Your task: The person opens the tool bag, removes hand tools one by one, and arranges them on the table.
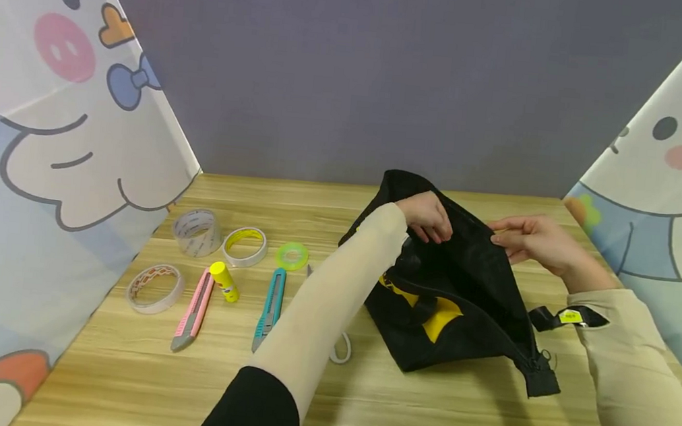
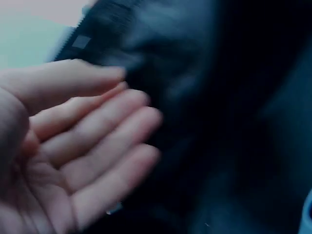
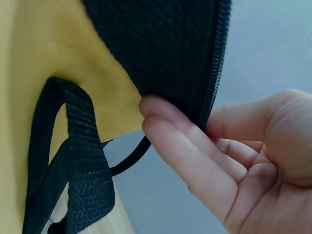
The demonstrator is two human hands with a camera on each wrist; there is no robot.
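A black zippered bag [image 1: 477,326] with yellow patches lies on the table with its mouth spread wide. My left hand [image 1: 430,217] is at the bag's opening, over the dark inside; in the left wrist view its fingers [image 2: 112,170] are loosely extended and hold nothing. My right hand [image 1: 535,247] pinches the bag's right edge. In the right wrist view the thumb lies on one side of the zipper edge [image 3: 217,73] and the fingers on the other, near a yellow panel [image 3: 112,107] and a black strap loop [image 3: 87,141].
Left of the bag lie clear tape [image 1: 197,233], rolls of white tape [image 1: 154,289] and yellow-cored tape [image 1: 244,247], green tape [image 1: 292,256], a glue stick [image 1: 225,281], a pink cutter [image 1: 193,310] and a teal cutter [image 1: 271,305]. Scissors [image 1: 340,356] are partly hidden under the left sleeve.
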